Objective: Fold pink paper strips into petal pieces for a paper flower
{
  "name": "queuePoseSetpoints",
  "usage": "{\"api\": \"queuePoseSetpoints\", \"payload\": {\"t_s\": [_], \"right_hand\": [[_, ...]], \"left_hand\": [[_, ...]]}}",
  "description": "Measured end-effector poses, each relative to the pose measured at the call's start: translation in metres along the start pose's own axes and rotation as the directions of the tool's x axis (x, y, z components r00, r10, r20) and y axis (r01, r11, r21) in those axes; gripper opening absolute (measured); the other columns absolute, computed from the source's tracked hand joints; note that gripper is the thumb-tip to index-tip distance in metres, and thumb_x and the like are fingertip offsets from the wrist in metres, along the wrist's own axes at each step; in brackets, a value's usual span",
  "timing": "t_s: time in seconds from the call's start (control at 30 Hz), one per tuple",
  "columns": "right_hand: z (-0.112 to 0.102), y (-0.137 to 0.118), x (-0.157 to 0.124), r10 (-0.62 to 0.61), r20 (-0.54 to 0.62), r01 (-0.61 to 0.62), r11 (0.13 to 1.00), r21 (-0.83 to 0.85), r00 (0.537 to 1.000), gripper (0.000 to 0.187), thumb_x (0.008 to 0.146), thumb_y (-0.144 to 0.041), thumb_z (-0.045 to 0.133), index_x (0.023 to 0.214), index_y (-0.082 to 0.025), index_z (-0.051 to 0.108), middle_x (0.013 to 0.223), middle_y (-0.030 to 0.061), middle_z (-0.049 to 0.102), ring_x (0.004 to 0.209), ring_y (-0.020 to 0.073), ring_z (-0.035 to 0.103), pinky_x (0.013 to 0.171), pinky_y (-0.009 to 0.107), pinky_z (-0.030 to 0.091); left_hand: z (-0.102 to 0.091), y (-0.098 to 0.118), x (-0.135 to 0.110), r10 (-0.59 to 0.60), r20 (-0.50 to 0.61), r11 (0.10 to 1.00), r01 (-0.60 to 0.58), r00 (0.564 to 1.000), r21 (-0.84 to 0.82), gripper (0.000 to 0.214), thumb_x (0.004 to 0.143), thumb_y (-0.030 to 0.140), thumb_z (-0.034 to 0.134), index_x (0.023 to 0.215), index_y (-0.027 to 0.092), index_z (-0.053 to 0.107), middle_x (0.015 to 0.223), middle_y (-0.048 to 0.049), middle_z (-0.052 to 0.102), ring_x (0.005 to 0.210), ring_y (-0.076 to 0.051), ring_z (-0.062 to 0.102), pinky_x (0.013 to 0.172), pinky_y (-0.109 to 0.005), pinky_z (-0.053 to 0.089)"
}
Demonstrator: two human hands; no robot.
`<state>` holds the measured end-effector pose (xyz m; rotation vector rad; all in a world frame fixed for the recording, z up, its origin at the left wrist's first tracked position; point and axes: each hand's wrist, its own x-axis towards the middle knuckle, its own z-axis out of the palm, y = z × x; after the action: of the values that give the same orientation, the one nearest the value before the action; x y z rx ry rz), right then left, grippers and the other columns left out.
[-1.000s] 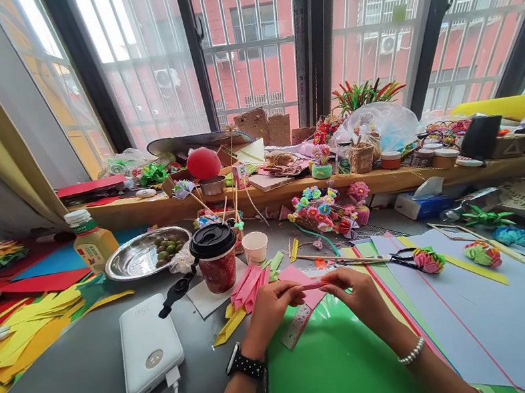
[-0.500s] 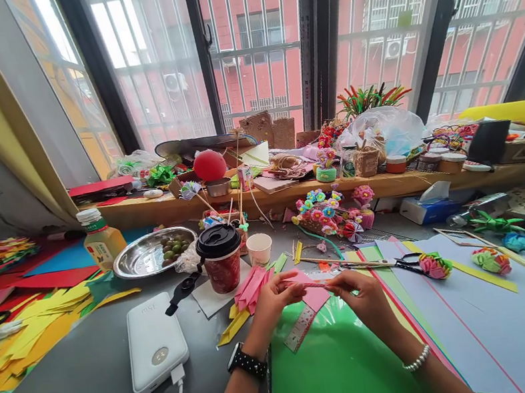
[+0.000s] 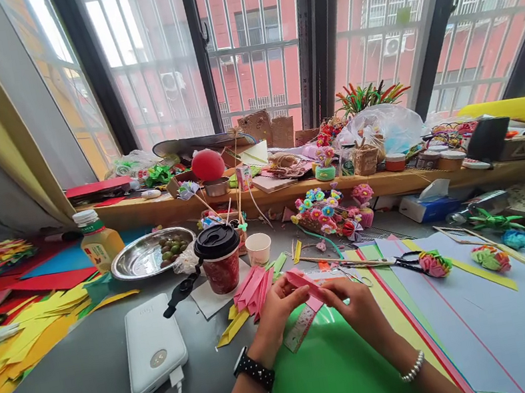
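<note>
Tall, dark-framed glass windows [image 3: 203,65] rise behind the smooth grey tabletop [image 3: 88,390], and a cluttered wooden ledge [image 3: 137,210] runs along its far edge. A glossy green plastic sheet [image 3: 335,380] lies towards the near edge. Past its far left corner sits a bunch of pink paper strips [image 3: 253,289]. Over its far edge, left hand [image 3: 279,312] and right hand [image 3: 358,308] pinch a small pink paper piece [image 3: 300,278], seemingly folded, though fingers partly hide it.
</note>
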<state>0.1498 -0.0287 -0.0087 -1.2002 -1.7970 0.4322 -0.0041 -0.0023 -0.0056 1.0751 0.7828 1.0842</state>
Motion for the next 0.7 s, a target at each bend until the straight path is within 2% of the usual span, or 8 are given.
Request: {"api": "queuePoseSetpoints", "payload": {"t_s": [0.1, 0.3, 0.4, 0.47, 0.53, 0.57, 0.63, 0.7], "right_hand": [[0.002, 0.000, -0.001, 0.023, 0.009, -0.023, 1.000, -0.019, 1.000, 0.026, 0.080, -0.034, 0.042, 0.074, -0.017, 0.062, 0.066, 0.0027, 0.063, 0.057, 0.0141, 0.055, 0.053, 0.023, 0.042], [0.007, 0.000, -0.002, 0.006, 0.062, 0.000, 0.995, -0.101, 0.998, 0.031, 0.081, -0.034, 0.039, 0.066, -0.016, 0.060, 0.058, 0.0016, 0.060, 0.051, 0.0125, 0.051, 0.050, 0.022, 0.039], [0.006, 0.003, 0.000, 0.013, 0.066, -0.003, 0.990, -0.143, 0.998, 0.035, 0.083, -0.033, 0.035, 0.064, -0.016, 0.059, 0.059, 0.0025, 0.060, 0.054, 0.0139, 0.053, 0.051, 0.024, 0.040], [0.004, 0.006, 0.001, 0.010, 0.055, -0.002, 0.989, -0.148, 0.998, 0.031, 0.082, -0.032, 0.037, 0.070, -0.017, 0.060, 0.069, 0.0046, 0.063, 0.064, 0.0164, 0.056, 0.058, 0.026, 0.043], [0.004, 0.010, 0.001, -0.011, 0.058, 0.020, 0.987, -0.162, 0.998, 0.022, 0.079, -0.030, 0.043, 0.080, -0.018, 0.061, 0.082, 0.0068, 0.064, 0.078, 0.0195, 0.057, 0.069, 0.031, 0.044], [0.004, 0.012, 0.000, -0.025, 0.066, 0.036, 0.983, -0.179, 0.998, 0.019, 0.077, -0.029, 0.048, 0.084, -0.018, 0.061, 0.087, 0.0078, 0.063, 0.083, 0.0209, 0.056, 0.073, 0.033, 0.044], [0.006, 0.014, -0.002, -0.052, 0.098, 0.073, 0.972, -0.223, 0.994, 0.024, 0.072, -0.026, 0.055, 0.093, -0.018, 0.060, 0.095, 0.0095, 0.062, 0.091, 0.0232, 0.053, 0.080, 0.037, 0.041], [0.008, 0.016, -0.004, -0.060, 0.147, 0.098, 0.958, -0.269, 0.987, 0.034, 0.068, -0.025, 0.059, 0.100, -0.016, 0.057, 0.101, 0.0113, 0.060, 0.095, 0.0247, 0.052, 0.083, 0.039, 0.040]], "left_hand": [[0.001, -0.002, 0.000, -0.014, 0.006, 1.000, 0.014, 1.000, 0.018, 0.029, 0.060, 0.029, 0.066, 0.081, 0.011, 0.057, 0.078, -0.0042, 0.062, 0.077, -0.016, 0.057, 0.072, -0.028, 0.045], [0.003, -0.007, 0.001, -0.037, -0.075, 0.998, 0.041, 0.996, 0.054, 0.032, 0.057, 0.032, 0.068, 0.077, 0.009, 0.059, 0.074, -0.0060, 0.064, 0.075, -0.018, 0.060, 0.071, -0.029, 0.046], [-0.003, -0.003, 0.003, -0.016, -0.126, 0.997, 0.026, 0.992, 0.077, 0.030, 0.055, 0.029, 0.069, 0.076, 0.010, 0.058, 0.074, -0.0053, 0.065, 0.071, -0.018, 0.060, 0.068, -0.028, 0.048], [-0.012, 0.001, 0.005, 0.017, -0.181, 0.993, 0.004, 0.983, 0.114, 0.031, 0.053, 0.027, 0.070, 0.077, 0.012, 0.058, 0.074, -0.0043, 0.065, 0.070, -0.017, 0.061, 0.065, -0.027, 0.048], [-0.024, 0.006, 0.007, 0.052, -0.222, 0.985, -0.013, 0.974, 0.174, 0.032, 0.053, 0.027, 0.069, 0.078, 0.012, 0.056, 0.072, -0.0034, 0.065, 0.068, -0.017, 0.061, 0.062, -0.026, 0.048], [-0.030, 0.008, 0.008, 0.087, -0.240, 0.974, -0.032, 0.967, 0.226, 0.036, 0.054, 0.027, 0.068, 0.084, 0.013, 0.055, 0.071, -0.0027, 0.064, 0.067, -0.017, 0.061, 0.060, -0.026, 0.048], [-0.040, 0.012, 0.009, 0.187, -0.310, 0.925, -0.061, 0.932, 0.374, 0.043, 0.059, 0.027, 0.064, 0.098, 0.014, 0.050, 0.069, -0.0019, 0.064, 0.064, -0.017, 0.060, 0.059, -0.026, 0.046], [-0.045, 0.015, 0.008, 0.277, -0.362, 0.828, -0.030, 0.890, 0.560, 0.044, 0.064, 0.026, 0.058, 0.105, 0.014, 0.046, 0.068, -0.0028, 0.063, 0.063, -0.018, 0.060, 0.061, -0.028, 0.045]]}}
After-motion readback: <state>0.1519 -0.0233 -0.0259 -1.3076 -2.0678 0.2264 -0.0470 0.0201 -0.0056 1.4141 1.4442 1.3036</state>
